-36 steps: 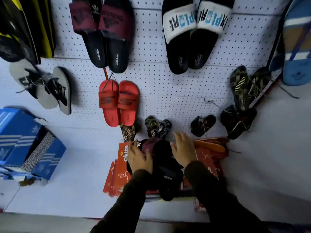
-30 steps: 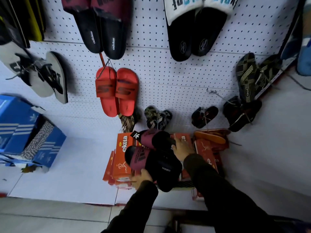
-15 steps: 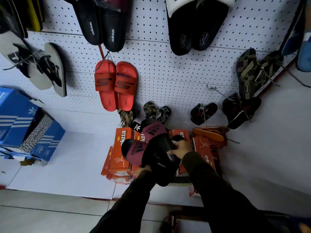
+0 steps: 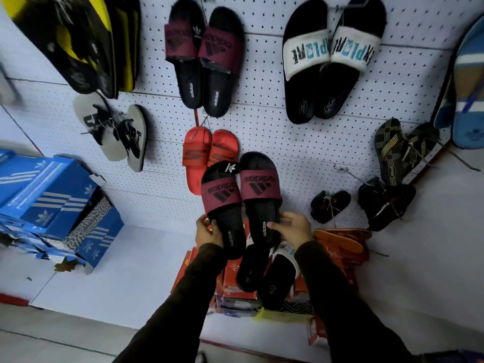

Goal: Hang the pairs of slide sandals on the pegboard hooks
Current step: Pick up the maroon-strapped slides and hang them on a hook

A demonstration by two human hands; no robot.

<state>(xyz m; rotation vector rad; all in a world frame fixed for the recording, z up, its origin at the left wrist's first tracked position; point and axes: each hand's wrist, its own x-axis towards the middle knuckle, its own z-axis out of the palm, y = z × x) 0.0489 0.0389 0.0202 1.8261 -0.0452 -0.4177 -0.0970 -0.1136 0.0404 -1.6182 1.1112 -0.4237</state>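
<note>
Blue shoe boxes (image 4: 49, 195) stacked far left of the held pair, on the floor against the pegboard (image 4: 262, 132). Grey flip-flops (image 4: 115, 132) hang up-left of the held pair. A matching maroon-strapped black pair (image 4: 207, 58) hangs directly above; red slides (image 4: 207, 155) hang between the two, their lower ends hidden behind the held pair.

Held pair of maroon-strapped black slides (image 4: 241, 203): raised in front of the pegboard, toes up, straps facing the camera, the two slides side by side and touching, a hang tag at the top between them.

Left hand (image 4: 209, 231) closed on the heel end of the left slide, fingers wrapped over its edge. Right hand (image 4: 293, 229) closed on the heel end of the right slide, thumb on the footbed.

Below the held pair: black slides (image 4: 264, 276) lying on orange-red boxes (image 4: 235, 281). Up-right: black slides with white straps (image 4: 330, 58) hanging. Right: small dark sandals (image 4: 330, 205), then striped dark sandals (image 4: 398, 150).
</note>
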